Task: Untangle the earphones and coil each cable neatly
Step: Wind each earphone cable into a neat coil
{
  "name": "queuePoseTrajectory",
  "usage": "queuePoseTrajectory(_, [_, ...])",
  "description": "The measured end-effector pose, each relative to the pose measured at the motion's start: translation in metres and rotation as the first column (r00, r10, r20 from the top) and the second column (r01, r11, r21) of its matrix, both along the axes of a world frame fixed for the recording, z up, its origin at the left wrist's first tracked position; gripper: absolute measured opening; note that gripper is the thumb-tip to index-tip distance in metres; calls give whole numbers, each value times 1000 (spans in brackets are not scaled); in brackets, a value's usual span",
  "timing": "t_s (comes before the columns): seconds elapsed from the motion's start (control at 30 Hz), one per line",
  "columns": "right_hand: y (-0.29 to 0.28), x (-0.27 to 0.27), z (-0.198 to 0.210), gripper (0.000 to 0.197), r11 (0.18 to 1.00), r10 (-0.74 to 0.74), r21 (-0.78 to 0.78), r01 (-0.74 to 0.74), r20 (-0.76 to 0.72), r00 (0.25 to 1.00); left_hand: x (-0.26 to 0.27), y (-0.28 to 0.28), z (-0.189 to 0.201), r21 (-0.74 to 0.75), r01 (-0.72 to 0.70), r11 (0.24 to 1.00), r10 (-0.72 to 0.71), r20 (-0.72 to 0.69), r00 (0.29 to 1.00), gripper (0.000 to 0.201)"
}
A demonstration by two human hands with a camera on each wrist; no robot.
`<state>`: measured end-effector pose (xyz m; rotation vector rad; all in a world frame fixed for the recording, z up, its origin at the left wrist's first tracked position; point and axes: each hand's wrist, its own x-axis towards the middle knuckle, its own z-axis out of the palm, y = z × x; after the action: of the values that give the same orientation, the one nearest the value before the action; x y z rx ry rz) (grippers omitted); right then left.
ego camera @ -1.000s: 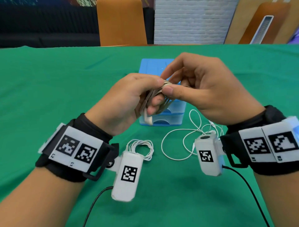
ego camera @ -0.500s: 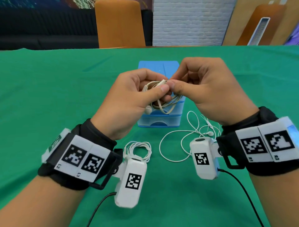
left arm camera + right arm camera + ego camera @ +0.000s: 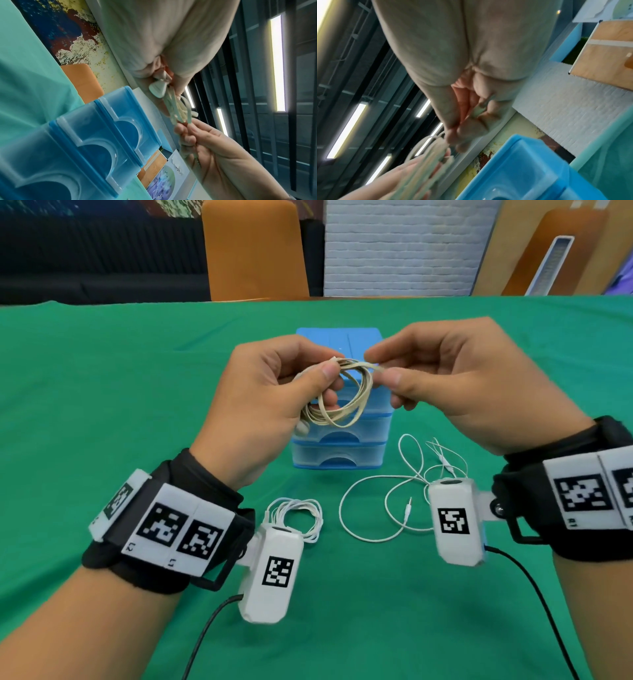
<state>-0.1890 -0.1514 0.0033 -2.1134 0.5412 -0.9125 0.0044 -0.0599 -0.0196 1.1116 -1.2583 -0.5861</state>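
I see a counter (image 3: 102, 392) under green cloth, with an orange chair (image 3: 253, 251) and a white brick wall (image 3: 397, 248) behind it. A blue drawer box (image 3: 339, 453) stands mid-counter. My left hand (image 3: 260, 405) and right hand (image 3: 455, 385) hang above the box, each pinching the top of a beige earphone cable (image 3: 337, 402) between thumb and forefinger. That cable is wound into a loose oval loop that hangs down from the pinches, its long axis slanting from upper right to lower left, an earbud (image 3: 302, 428) at the low left end by my left palm. On the cloth nearer me lies a coiled white earphone (image 3: 298, 517), partly behind my left wrist camera. A loose white earphone (image 3: 407, 494) sprawls to the right, its plug pointing away from me.
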Motion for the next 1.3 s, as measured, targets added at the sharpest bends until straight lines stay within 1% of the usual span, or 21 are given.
queuePoseTrajectory(0.07, [-2, -4, 2, 10, 999, -14, -43, 11, -60, 998, -1, 1, 1, -1, 2, 1000, -2, -17, 1000, 11])
queuePoseTrajectory(0.1, [-2, -3, 1, 7, 995, -42, -94, 32, -108, 993, -3, 1, 1, -4, 6, 1000, -6, -23, 1000, 11])
queuePoseTrajectory(0.2, [-1, 3, -5, 3, 935, -197, -337, 112, -229, 953, -7, 0, -2, -9, 31, 999, -31, -38, 999, 10])
queuePoseTrajectory(0.23, [0, 6, -6, 4, 924, -221, -359, 128, -229, 948, -8, -1, -3, -12, 41, 999, -41, -50, 998, 9])
queuePoseTrajectory(0.27, [0, 8, -7, 5, 939, -210, -317, 135, -215, 954, -8, -2, -4, -19, 45, 999, -46, -63, 997, 9])
queuePoseTrajectory(0.33, [4, 13, -7, 6, 985, -132, -131, 113, -147, 980, -8, -3, -6, -34, 36, 999, -39, -80, 996, 8])
queuePoseTrajectory(0.43, [14, 21, -8, 7, 990, -62, 128, 57, 34, 998, -10, -3, -6, -61, 6, 998, -11, -84, 996, 8])
queuePoseTrajectory(0.5, [19, 25, -7, 13, 944, -61, 330, 10, 145, 987, -10, -3, -7, -90, -12, 996, 5, -76, 997, 9])
queuePoseTrajectory(0.57, [20, 24, -4, 15, 855, -51, 513, -76, 228, 972, -9, -4, -9, -122, -39, 992, 33, -46, 998, 9])
queuePoseTrajectory(0.6, [21, 23, -2, 17, 829, -23, 547, -117, 243, 970, -8, -4, -8, -138, -57, 989, 55, -25, 998, 9])
queuePoseTrajectory(0.63, [22, 22, -2, 18, 830, 17, 538, -146, 237, 971, -8, -4, -8, -154, -76, 985, 76, -5, 997, 9])
queuePoseTrajectory(0.7, [25, 25, -5, 17, 863, 56, 478, -162, 228, 972, -7, -4, -8, -182, -100, 978, 106, 23, 994, 9])
queuePoseTrajectory(0.77, [27, 30, -8, 14, 879, -3, 460, -128, 273, 962, -8, -4, -8, -197, -118, 973, 131, 57, 990, 9])
queuePoseTrajectory(0.83, [28, 34, -11, 10, 873, -72, 479, -87, 304, 950, -9, -4, -10, -203, -134, 970, 155, 92, 984, 9])
queuePoseTrajectory(0.93, [28, 36, -11, 12, 862, -171, 506, 30, 234, 957, -9, -4, -10, -203, -144, 969, 170, 118, 978, 10])
queuePoseTrajectory(0.97, [29, 36, -11, 15, 849, -192, 526, 46, 227, 955, -9, -4, -10, -204, -145, 968, 172, 123, 977, 11])
queuePoseTrajectory(1.03, [29, 38, -10, 22, 818, -212, 575, 25, 260, 942, -8, -5, -10, -207, -144, 968, 173, 129, 976, 11])
queuePoseTrajectory(1.1, [29, 38, -8, 29, 775, -221, 632, -29, 313, 924, -6, -5, -10, -196, -135, 971, 161, 124, 979, 12])
queuePoseTrajectory(1.13, [28, 38, -8, 30, 740, -218, 668, -73, 341, 914, -6, -5, -10, -187, -125, 974, 148, 118, 982, 12])
queuePoseTrajectory(1.23, [27, 36, -9, 32, 599, -173, 764, -241, 417, 892, -5, -5, -11, -165, -103, 981, 127, 142, 982, 14])
queuePoseTrajectory(1.3, [26, 33, -10, 33, 540, -134, 783, -308, 441, 887, -4, -5, -11, -154, -83, 985, 106, 149, 983, 13])
